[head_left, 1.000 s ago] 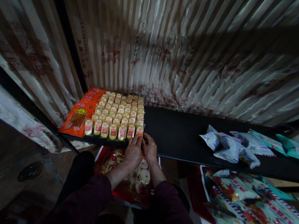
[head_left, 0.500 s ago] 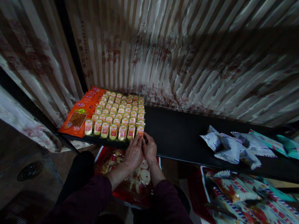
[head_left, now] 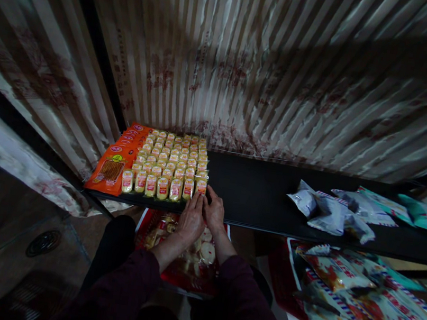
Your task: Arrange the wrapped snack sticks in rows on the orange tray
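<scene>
On a black shelf point(head_left: 249, 192) several rows of small yellow snack packets point(head_left: 169, 161) stand side by side, with a stack of orange packets point(head_left: 111, 169) to their left. My left hand point(head_left: 190, 219) and my right hand point(head_left: 214, 213) are close together at the shelf's front edge. Their fingertips press around the packet at the right end of the front row point(head_left: 201, 186). Both hands' fingers are curled in. Dark sleeves cover my forearms.
Silver-white and green bags point(head_left: 334, 210) lie on the shelf's right part. Below the hands sits a red bag of loose packets point(head_left: 191, 255). Large printed bags point(head_left: 369, 301) lie on the floor at the right. A striped curtain point(head_left: 252, 64) hangs behind the shelf.
The hands stay at the same packet, with fingertips shifted only slightly. The view has drifted a little.
</scene>
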Available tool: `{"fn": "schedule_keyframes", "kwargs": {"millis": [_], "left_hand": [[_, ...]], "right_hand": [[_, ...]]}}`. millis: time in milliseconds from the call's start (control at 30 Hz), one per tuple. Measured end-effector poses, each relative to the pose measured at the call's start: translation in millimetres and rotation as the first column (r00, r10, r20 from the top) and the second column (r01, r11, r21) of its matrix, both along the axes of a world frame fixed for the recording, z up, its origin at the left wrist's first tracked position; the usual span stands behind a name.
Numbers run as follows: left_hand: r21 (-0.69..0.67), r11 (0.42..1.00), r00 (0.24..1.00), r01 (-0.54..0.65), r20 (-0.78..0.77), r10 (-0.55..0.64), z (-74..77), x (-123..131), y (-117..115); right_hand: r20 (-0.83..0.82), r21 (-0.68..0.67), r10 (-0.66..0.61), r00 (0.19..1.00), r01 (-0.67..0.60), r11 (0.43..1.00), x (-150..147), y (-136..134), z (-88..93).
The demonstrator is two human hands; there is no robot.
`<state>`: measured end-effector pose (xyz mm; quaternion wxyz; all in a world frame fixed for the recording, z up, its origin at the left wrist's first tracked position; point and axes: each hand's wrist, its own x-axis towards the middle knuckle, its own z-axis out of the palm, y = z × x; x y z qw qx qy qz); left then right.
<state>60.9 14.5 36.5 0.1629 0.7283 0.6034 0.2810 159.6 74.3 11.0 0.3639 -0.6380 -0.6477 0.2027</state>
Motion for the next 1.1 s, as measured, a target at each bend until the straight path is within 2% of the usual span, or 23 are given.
{"fn": "schedule_keyframes", "kwargs": {"millis": [300, 533, 867, 1100], "left_hand": [[-0.009, 1.0, 0.996, -0.022, 0.087, 0.023, -5.3, -1.9, 2.4], [-0.05, 0.998, 0.998, -0.023, 0.055, 0.026, -2.5, -1.6, 2.6], [-0.009, 1.0, 1.0, 0.002, -0.017, -0.002, -5.0, -0.9, 1.6], [0.029, 1.0, 1.0, 0.002, -0.002, -0.002, -6.4, -1.6, 1.2]], "right_hand": [[0.023, 0.016, 0.009, 1.0, -0.01, 1.0, -2.0, 5.1, -0.9], [-0.009, -0.012, 0.051, 0.999, -0.051, 0.999, -2.7, 5.1, 2.4], [0.006, 0.034, 0.05, 0.999, -0.05, 0.998, -3.2, 3.0, -0.4], [-0.009, 0.047, 0.033, 0.999, -0.033, 0.998, -2.6, 0.5, -1.3]]}}
